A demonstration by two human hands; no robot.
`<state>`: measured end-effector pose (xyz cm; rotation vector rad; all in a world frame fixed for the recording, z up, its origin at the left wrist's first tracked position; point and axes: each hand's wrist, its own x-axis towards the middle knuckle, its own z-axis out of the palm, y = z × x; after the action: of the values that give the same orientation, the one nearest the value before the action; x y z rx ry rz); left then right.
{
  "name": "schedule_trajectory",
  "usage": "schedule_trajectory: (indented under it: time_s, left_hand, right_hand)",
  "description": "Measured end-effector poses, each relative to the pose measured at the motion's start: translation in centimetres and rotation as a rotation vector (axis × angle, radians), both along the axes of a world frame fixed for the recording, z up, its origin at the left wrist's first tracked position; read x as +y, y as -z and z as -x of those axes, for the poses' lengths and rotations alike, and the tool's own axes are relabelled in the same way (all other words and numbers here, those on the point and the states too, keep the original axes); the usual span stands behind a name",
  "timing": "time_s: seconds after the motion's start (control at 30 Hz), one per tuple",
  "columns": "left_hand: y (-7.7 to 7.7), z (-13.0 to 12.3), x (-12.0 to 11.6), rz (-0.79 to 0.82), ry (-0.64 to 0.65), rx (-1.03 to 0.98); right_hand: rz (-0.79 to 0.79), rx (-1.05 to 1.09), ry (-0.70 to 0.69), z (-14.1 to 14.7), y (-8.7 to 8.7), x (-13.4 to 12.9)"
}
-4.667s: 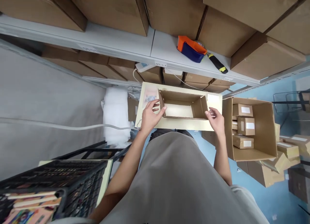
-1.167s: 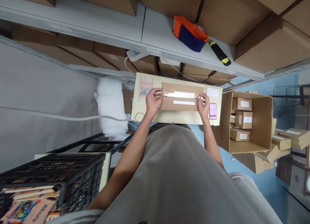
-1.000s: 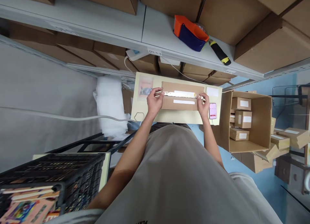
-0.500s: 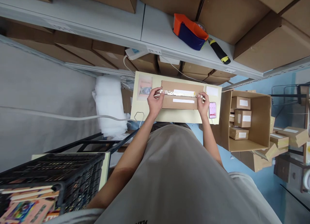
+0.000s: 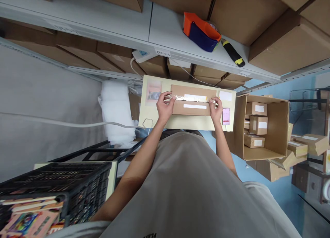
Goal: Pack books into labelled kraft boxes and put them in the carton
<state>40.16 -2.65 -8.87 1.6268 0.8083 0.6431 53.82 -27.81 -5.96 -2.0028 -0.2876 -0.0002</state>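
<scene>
A long brown cardboard box (image 5: 193, 111) lies on the pale yellow tabletop (image 5: 185, 124), with white label strips on its top. Along its middle seam runs a strip of clear shiny packing tape (image 5: 178, 98), stretched between my hands. My left hand (image 5: 165, 106) pinches the tape's left end just at the box's left edge. At the right edge, my right hand (image 5: 216, 108) pinches the tape's other end between thumb and fingers. Right of that hand lies a phone (image 5: 226, 116) with a lit pink screen.
An orange and blue tape dispenser (image 5: 202, 32) and a black and yellow utility knife (image 5: 233, 53) lie on the grey shelf (image 5: 170, 28) above. To the right stands an open carton (image 5: 277, 128) holding several small boxes. A black crate (image 5: 85, 186) is at lower left, white wrap (image 5: 116, 111) behind it.
Almost nothing differs. Both hands stay at the ends of the tape over the box, and the view has shifted very slightly.
</scene>
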Motion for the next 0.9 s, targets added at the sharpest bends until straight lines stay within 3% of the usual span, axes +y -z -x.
schedule_trajectory:
  time_s: [0.37, 0.6, 0.7, 0.9]
  left_hand:
    - [-0.3, 0.0, -0.1, -0.014, -0.011, 0.018]
    - [-0.5, 1.8, -0.6, -0.041, 0.001, 0.082]
    - [-0.6, 1.8, -0.9, -0.04, 0.005, 0.084]
    - [0.5, -0.5, -1.5, -0.116, 0.041, 0.075]
  right_hand:
    - [0.059, 0.005, 0.03, 0.0, -0.3, 0.5]
    - [0.105, -0.007, 0.034, 3.2, -0.6, -0.6]
    - [0.126, -0.029, 0.06, 3.6, 0.3, -1.0]
    - [0.183, 0.095, 0.083, 0.5, 3.8, -0.4]
